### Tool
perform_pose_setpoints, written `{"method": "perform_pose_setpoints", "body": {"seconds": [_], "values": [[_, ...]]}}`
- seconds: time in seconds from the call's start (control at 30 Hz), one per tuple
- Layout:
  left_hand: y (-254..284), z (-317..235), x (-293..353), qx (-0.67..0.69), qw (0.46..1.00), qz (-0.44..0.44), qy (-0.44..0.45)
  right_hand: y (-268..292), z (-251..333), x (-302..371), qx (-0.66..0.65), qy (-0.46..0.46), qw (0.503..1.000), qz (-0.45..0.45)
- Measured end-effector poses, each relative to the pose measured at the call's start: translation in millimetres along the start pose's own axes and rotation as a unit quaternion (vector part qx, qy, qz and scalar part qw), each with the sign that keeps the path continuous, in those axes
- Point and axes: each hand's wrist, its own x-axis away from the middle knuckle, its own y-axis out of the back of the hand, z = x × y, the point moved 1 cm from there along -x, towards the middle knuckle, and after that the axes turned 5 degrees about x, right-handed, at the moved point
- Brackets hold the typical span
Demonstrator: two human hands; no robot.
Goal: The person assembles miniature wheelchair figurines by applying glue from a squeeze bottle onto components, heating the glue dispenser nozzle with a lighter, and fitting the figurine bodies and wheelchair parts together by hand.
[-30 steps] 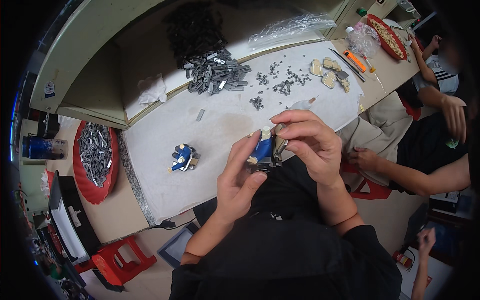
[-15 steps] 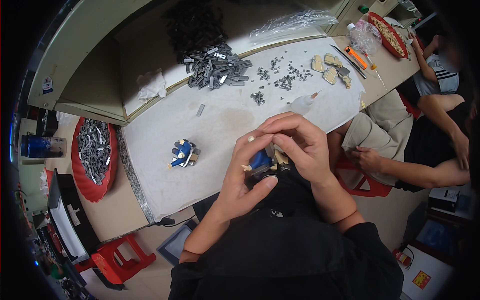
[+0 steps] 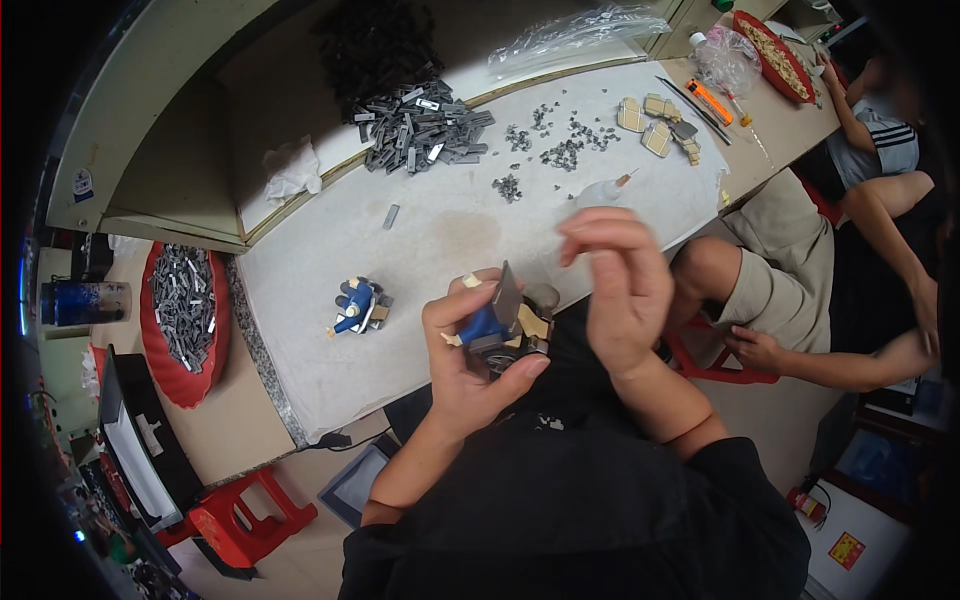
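My left hand (image 3: 465, 370) grips a small toy vehicle (image 3: 505, 345) with black wheels, a blue-clothed rider, beige parts and an upright dark grey plate. The plate stands between the fingers and the rider. Lifted to the right of the toy, my right hand (image 3: 630, 290) is partly blurred, its fingers bent and apart from the thumb, with nothing visible in it. Just beyond it lies a translucent squeeze bottle (image 3: 603, 193) with a thin tip. A similar blue toy rider on a vehicle (image 3: 358, 306) sits on the white sheet to the left.
A heap of grey strip pieces (image 3: 420, 130), scattered small metallic bits (image 3: 565, 153) and beige toy parts (image 3: 656, 138) lie toward the back. An orange cutter (image 3: 708, 100) rests at the right. A red tray (image 3: 190, 375) holds grey pieces. Another person's hand (image 3: 752, 350) is at the right.
My right hand has let go of the toy and moved up and right, toward the bottle. The left hand keeps the toy, now more exposed, slightly further left.
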Motion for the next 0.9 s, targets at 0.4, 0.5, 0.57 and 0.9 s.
{"method": "perform_pose_setpoints", "body": {"seconds": [0.4, 0.5, 0.57, 0.9], "values": [[11, 0, 0, -0.062, 0.997, -0.042, -0.018, 56, -49, 1, 0.231, -0.053, 0.971, -0.039], [13, -1, -1, -0.110, 0.993, -0.038, -0.015, 51, -49, -2, 0.304, -0.042, 0.951, -0.027], [13, -1, -2, -0.121, 0.992, -0.042, -0.020, 50, -51, -4, 0.315, -0.042, 0.948, -0.018], [16, 0, -2, -0.133, 0.989, -0.057, -0.032, 55, -47, 2, 0.089, -0.099, 0.991, -0.024]]}}
